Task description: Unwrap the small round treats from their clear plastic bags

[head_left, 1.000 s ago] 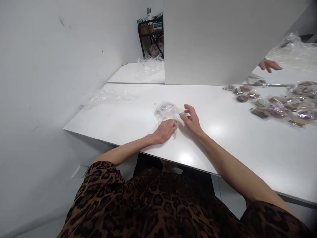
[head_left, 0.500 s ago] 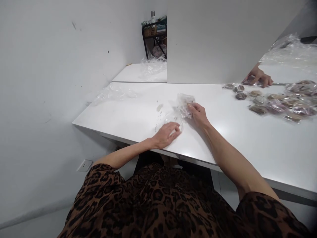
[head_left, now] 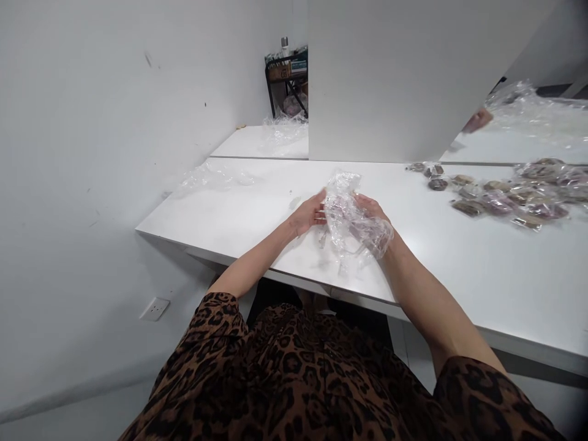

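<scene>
A crumpled clear plastic bag (head_left: 340,205) hangs spread between my two hands, just over the white table (head_left: 220,226). My left hand (head_left: 309,214) grips its left edge, thumb on top and fingers reaching partly behind the film. On the other side my right hand (head_left: 371,207) holds the bag, its fingers partly hidden by the plastic. A pinkish tint shows through the film. The bag's lower right end drapes across my right wrist. Whether anything lies inside it I cannot make out.
Several small wrapped packets (head_left: 500,199), brownish and pink, lie in a group on the right. Loose clear film (head_left: 214,174) rests at the left rear. An upright white panel (head_left: 376,79) borders the back edge. Beyond it a co-worker's hand (head_left: 478,120) is partly visible.
My left hand has risen from the tabletop and taken hold of the plastic. The film is now spread wider between both hands. Behind the panel, the co-worker's hand has moved back from the packets.
</scene>
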{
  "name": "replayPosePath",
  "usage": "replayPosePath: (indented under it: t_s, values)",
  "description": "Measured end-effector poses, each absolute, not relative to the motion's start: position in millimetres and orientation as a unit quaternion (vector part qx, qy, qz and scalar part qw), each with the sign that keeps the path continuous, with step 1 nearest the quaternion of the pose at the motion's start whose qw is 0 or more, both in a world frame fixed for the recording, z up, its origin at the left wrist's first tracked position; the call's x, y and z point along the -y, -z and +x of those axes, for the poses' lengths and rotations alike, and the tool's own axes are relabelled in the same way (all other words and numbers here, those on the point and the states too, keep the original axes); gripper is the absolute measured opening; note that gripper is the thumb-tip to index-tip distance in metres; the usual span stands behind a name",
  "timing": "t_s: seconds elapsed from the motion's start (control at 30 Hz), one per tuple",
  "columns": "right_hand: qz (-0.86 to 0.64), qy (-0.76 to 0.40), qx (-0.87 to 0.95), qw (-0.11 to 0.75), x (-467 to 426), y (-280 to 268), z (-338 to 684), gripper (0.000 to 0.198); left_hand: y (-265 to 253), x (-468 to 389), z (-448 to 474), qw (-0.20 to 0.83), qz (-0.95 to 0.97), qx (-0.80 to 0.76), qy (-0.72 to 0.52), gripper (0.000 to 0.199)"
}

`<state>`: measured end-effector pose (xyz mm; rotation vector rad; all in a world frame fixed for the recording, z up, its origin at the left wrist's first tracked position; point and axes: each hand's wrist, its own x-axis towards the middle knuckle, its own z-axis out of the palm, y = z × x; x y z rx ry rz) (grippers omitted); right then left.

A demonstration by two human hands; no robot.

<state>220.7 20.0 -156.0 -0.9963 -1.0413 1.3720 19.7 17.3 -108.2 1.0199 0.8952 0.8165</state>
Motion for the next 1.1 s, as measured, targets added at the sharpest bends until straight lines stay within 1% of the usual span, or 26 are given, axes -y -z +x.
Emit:
replayPosePath:
  t_s: [0.07,0.13,0.2,0.23,0.3,0.33,0.37,0.43,0.47,0.6,0.7,0.8,0.93,1.0,1.1]
  values:
    - [-0.449,-0.572,0.431,0.534,-21,156,220,0.056,113,-12,22,0.7,0.473,-0.384,-0.373,0.049]
    - [-0.483,-0.555,0.427,0.526,-21,156,220,0.058,117,-9,24,0.687,0.45,-0.401,-0.406,0.035]
    - [-0.509,-0.496,0.458,0.534,-19,154,219,0.061,119,-9,26,0.669,0.415,-0.437,-0.435,0.023]
    - [-0.514,-0.456,0.491,0.536,-18,152,219,0.064,121,-10,27,0.66,0.403,-0.453,-0.443,0.019]
    - [-0.508,-0.385,0.575,0.514,-15,149,219,0.072,123,-10,27,0.639,0.403,-0.475,-0.451,0.016]
    - [-0.5,-0.365,0.611,0.493,-14,147,219,0.074,124,-10,27,0.629,0.413,-0.48,-0.452,0.015]
    - [-0.496,-0.357,0.634,0.474,-14,146,220,0.072,125,-9,26,0.621,0.425,-0.481,-0.45,0.016]
    - [-0.5,-0.369,0.633,0.461,-16,146,222,0.059,127,-7,24,0.612,0.449,-0.478,-0.441,0.018]
    - [-0.502,-0.384,0.613,0.474,-17,147,224,0.055,127,-6,23,0.613,0.455,-0.476,-0.437,0.019]
    - [-0.481,-0.483,0.468,0.563,-24,144,236,0.048,127,-6,15,0.656,0.433,-0.463,-0.41,0.017]
    - [-0.46,-0.569,0.373,0.57,-23,136,245,0.04,128,-7,8,0.691,0.411,-0.457,-0.38,0.019]
    - [-0.437,-0.622,0.281,0.586,-24,128,254,0.031,130,-6,2,0.697,0.431,-0.443,-0.364,0.024]
    - [-0.409,-0.605,0.206,0.652,-31,132,261,0.026,137,-5,-2,0.695,0.453,-0.421,-0.367,0.017]
    - [-0.404,-0.578,0.232,0.67,-36,140,260,0.03,140,-5,-1,0.699,0.438,-0.426,-0.372,0.018]
    - [-0.466,-0.51,0.312,0.652,-38,150,256,0.042,143,-6,2,0.686,0.401,-0.462,-0.394,0.023]
